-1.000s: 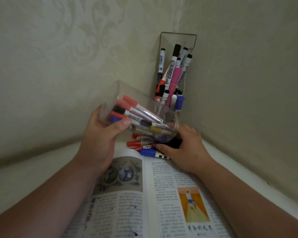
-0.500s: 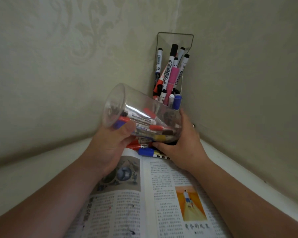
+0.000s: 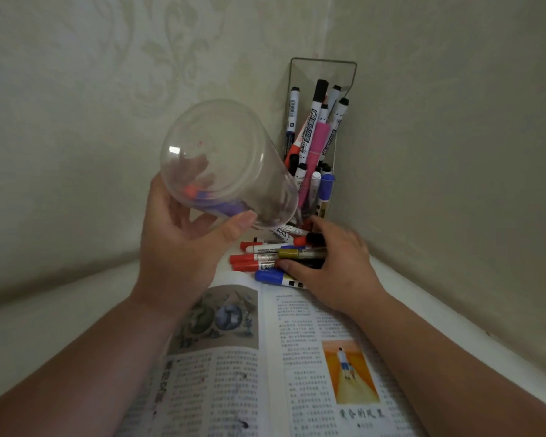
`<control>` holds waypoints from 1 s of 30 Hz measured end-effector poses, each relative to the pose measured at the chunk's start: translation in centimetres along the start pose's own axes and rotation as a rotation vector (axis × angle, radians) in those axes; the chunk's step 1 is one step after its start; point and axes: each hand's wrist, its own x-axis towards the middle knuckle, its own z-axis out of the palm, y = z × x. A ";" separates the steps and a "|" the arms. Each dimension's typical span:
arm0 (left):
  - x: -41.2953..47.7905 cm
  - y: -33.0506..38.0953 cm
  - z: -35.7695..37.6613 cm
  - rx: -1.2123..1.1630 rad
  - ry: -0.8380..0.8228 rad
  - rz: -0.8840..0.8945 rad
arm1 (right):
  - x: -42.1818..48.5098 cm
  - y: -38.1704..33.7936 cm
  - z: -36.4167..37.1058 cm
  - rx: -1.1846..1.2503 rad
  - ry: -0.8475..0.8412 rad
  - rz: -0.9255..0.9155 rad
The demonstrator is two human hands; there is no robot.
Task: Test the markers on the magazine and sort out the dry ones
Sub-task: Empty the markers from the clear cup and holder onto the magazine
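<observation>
My left hand [image 3: 183, 247] grips a clear plastic cup [image 3: 224, 162], tipped mouth-down toward the corner with its base facing me; a red and a blue marker still show inside it. A heap of markers [image 3: 275, 253], red, blue, gold and black, lies on the white surface past the top edge of the open magazine [image 3: 265, 357]. My right hand [image 3: 331, 266] rests on that heap, fingers curled over the gold and black markers. Ink scribbles mark the magazine's lower left page.
A tall clear holder [image 3: 322, 74] packed with several more markers stands in the wall corner, just behind the heap and the cup. Patterned walls close in on the left and right. The white surface runs along both sides of the magazine.
The cup has tipped further, base swinging up toward me, and most of its markers have slid out onto the heap. My right hand moved from the cup's mouth down onto the pile.
</observation>
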 end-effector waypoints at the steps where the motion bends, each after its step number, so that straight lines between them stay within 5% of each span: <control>1: -0.1 0.0 -0.1 0.033 -0.018 0.016 | 0.0 0.0 0.0 -0.006 -0.001 -0.003; 8: -0.9 0.4 -0.2 0.505 -0.305 0.157 | 0.2 0.6 0.6 0.018 -0.014 -0.035; 15: -0.3 -0.4 -1.0 0.582 -0.133 0.230 | -0.1 0.1 0.0 -0.043 -0.001 -0.036; 22: 0.3 -0.5 -0.8 0.353 0.177 -0.041 | 0.1 -0.2 -0.2 -0.108 0.001 -0.070; 30: 0.3 -0.7 -0.6 0.285 0.114 -0.033 | 0.1 -0.2 0.0 -0.135 0.003 -0.130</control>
